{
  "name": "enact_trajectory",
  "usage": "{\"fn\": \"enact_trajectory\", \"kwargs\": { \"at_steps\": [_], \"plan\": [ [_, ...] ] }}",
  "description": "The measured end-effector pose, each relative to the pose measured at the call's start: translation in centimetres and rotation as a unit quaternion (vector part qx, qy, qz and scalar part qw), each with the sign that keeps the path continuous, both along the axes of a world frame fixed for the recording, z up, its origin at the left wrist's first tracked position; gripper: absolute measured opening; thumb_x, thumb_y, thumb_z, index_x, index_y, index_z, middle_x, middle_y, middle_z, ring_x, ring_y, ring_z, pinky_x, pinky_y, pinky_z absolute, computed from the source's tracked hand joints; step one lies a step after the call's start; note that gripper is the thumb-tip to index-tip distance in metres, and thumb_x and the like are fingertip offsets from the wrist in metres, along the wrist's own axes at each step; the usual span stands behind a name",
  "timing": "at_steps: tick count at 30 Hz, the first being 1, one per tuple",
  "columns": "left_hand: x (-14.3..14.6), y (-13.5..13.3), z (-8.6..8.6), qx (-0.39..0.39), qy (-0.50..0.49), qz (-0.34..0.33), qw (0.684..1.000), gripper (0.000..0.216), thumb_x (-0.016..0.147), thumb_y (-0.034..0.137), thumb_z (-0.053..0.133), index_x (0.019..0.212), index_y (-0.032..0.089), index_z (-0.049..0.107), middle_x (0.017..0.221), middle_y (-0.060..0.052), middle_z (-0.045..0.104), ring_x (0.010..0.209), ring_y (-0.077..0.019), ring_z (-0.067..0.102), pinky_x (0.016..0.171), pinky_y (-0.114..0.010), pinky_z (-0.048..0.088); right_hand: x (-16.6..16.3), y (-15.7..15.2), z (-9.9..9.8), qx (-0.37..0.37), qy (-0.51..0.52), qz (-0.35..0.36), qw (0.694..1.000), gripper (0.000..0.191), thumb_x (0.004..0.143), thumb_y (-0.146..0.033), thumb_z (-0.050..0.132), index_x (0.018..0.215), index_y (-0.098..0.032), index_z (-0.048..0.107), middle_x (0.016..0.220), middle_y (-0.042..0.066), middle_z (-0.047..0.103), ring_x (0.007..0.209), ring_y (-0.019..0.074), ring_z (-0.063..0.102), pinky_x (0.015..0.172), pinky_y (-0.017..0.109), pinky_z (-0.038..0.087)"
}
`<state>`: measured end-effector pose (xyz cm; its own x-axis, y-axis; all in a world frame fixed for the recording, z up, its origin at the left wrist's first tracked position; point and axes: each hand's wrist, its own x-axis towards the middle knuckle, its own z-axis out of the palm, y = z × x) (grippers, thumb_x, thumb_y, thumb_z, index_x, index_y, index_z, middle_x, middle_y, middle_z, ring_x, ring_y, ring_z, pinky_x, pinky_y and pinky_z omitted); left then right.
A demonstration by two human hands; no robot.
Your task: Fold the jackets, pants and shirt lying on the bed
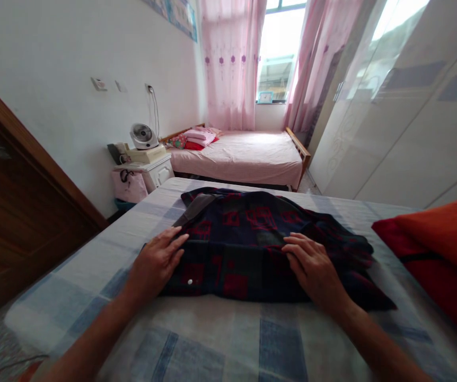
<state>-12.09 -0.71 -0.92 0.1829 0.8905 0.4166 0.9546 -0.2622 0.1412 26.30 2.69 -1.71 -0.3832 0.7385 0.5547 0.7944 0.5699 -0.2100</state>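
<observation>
A dark navy shirt (228, 228) with red and green block patterns lies partly folded across the bed in front of me. Its near edge is turned over into a long flap, and a pale round button (190, 281) shows near the left end. My left hand (157, 261) rests on the shirt's left end, fingers stretched out and slightly apart. On the right part of the flap lies my right hand (310, 265), palm down with its fingers extended. Neither hand grips the cloth. The fabric under both palms is hidden.
The shirt lies on a bed with a blue-and-white checked sheet (196, 345). Red and orange bedding (443, 239) is heaped at the right. Beyond stand a second bed (248, 154) with a pink sheet, a white nightstand (159, 172) bearing a small fan (143, 136), and a wardrobe (395, 127).
</observation>
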Motion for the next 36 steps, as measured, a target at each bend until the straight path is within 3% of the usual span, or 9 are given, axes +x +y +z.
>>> {"fn": "enact_trajectory", "kwargs": {
  "at_steps": [3,7,12,15,19,25,30,33,36],
  "plan": [
    [-0.7,0.3,-2.5,-0.093,0.008,0.006,0.996,0.05,0.089,0.046,0.04,0.133,0.025,0.047,0.142,-0.007,0.043,0.133,-0.0269,0.034,0.109,-0.046,0.029,0.3,0.9,-1.6,-0.072,-0.004,0.0,0.997,0.02,0.087,-0.023,0.046,0.101,-0.025,0.059,0.112,0.004,0.063,0.112,0.0216,0.053,0.094,0.041,0.04],
    [-1.9,0.8,-4.4,-0.118,0.013,0.024,0.993,0.055,0.088,0.05,0.038,0.137,0.023,0.042,0.145,-0.007,0.039,0.136,-0.0256,0.03,0.111,-0.046,0.026,0.8,1.3,-2.9,-0.104,0.013,0.001,0.995,0.022,0.087,-0.023,0.045,0.105,-0.026,0.057,0.115,0.005,0.061,0.112,0.0201,0.053,0.095,0.041,0.04],
    [-2.5,0.9,-4.6,-0.098,0.008,0.01,0.995,0.055,0.087,0.051,0.04,0.135,0.023,0.045,0.142,-0.008,0.043,0.133,-0.0267,0.034,0.109,-0.046,0.03,1.7,0.6,-0.7,-0.102,0.034,-0.009,0.994,0.024,0.088,-0.023,0.044,0.108,-0.023,0.056,0.118,0.006,0.059,0.113,0.0193,0.052,0.096,0.038,0.04],
    [-2.0,1.2,-4.0,-0.061,-0.005,0.017,0.998,0.056,0.086,0.051,0.04,0.131,0.019,0.05,0.139,-0.012,0.046,0.132,-0.0294,0.037,0.107,-0.048,0.032,4.4,1.3,1.5,-0.067,0.047,-0.07,0.994,0.026,0.088,-0.024,0.043,0.11,-0.023,0.057,0.117,0.006,0.059,0.112,0.0204,0.053,0.096,0.038,0.04],
    [2.5,1.7,-1.9,0.008,-0.041,-0.029,0.999,0.045,0.088,0.043,0.039,0.121,0.017,0.056,0.134,-0.013,0.05,0.131,-0.028,0.037,0.108,-0.047,0.031,8.2,2.8,2.5,-0.055,0.043,-0.174,0.982,0.029,0.086,-0.031,0.047,0.111,-0.021,0.058,0.113,0.009,0.06,0.108,0.0242,0.055,0.094,0.04,0.042],
    [13.9,3.6,0.7,-0.043,-0.052,-0.194,0.979,0.029,0.089,0.032,0.045,0.111,0.023,0.062,0.126,-0.008,0.056,0.121,-0.0241,0.048,0.103,-0.041,0.038,8.6,4.1,-0.5,-0.11,0.048,-0.196,0.973,0.039,0.086,-0.042,0.047,0.118,-0.022,0.056,0.123,0.01,0.058,0.114,0.0264,0.053,0.093,0.042,0.042],
    [19.3,5.6,-0.2,-0.1,-0.033,-0.186,0.977,0.017,0.085,0.029,0.053,0.094,0.02,0.064,0.101,-0.008,0.065,0.097,-0.0234,0.058,0.085,-0.037,0.046,8.9,4.7,-1.5,-0.107,0.067,-0.215,0.968,0.036,0.091,-0.038,0.036,0.111,-0.02,0.06,0.116,0.008,0.063,0.108,0.0216,0.057,0.092,0.036,0.044],
    [20.1,6.2,-1.1,-0.096,-0.044,-0.156,0.982,0.018,0.089,0.021,0.042,0.089,0.02,0.06,0.088,-0.006,0.064,0.083,-0.0192,0.06,0.072,-0.031,0.046,10.4,4.8,-1.7,-0.09,0.068,-0.235,0.965,0.033,0.09,-0.031,0.038,0.111,-0.017,0.059,0.114,0.009,0.062,0.106,0.0206,0.057,0.092,0.034,0.043],
    [20.1,6.3,-1.8,-0.082,-0.045,-0.139,0.986,0.02,0.09,0.02,0.038,0.092,0.02,0.058,0.09,-0.007,0.063,0.083,-0.02,0.06,0.072,-0.032,0.045,11.8,4.7,-2.3,-0.076,0.061,-0.265,0.959,0.033,0.086,-0.024,0.043,0.113,-0.013,0.057,0.114,0.013,0.06,0.108,0.0236,0.054,0.093,0.036,0.042]
  ]
}}
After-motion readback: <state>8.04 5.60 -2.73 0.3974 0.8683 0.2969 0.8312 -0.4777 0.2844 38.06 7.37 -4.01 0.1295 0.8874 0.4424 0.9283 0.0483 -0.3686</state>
